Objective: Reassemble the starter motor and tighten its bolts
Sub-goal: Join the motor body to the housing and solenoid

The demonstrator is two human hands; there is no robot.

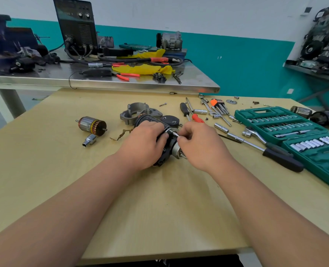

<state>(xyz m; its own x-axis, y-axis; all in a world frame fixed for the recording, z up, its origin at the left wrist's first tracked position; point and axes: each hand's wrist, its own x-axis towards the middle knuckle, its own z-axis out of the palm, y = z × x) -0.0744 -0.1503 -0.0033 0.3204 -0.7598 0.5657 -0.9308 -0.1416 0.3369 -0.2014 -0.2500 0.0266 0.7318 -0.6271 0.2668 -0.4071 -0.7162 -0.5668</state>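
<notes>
— Writing anywhere? Any brand to read?

— None that resolves. The dark machine on the far steel table has a panel with knobs, but its markings are blurred.

— Where is the starter motor?

— Mid-bench on the pale wooden table, lying on its side. The left hand is wrapped over its dark body, hiding most of it. The right hand pinches a small silver bolt at the motor's top; the bolt's tip is hidden under the fingers.

— Loose parts?

— An armature and a socket to the left, a grey housing just beyond the motor. To the right, a ratchet beside a green socket case, cut off by the frame edge.

— And the room?

— White wall above a teal band; an engine at far right, partly out of frame.
</notes>
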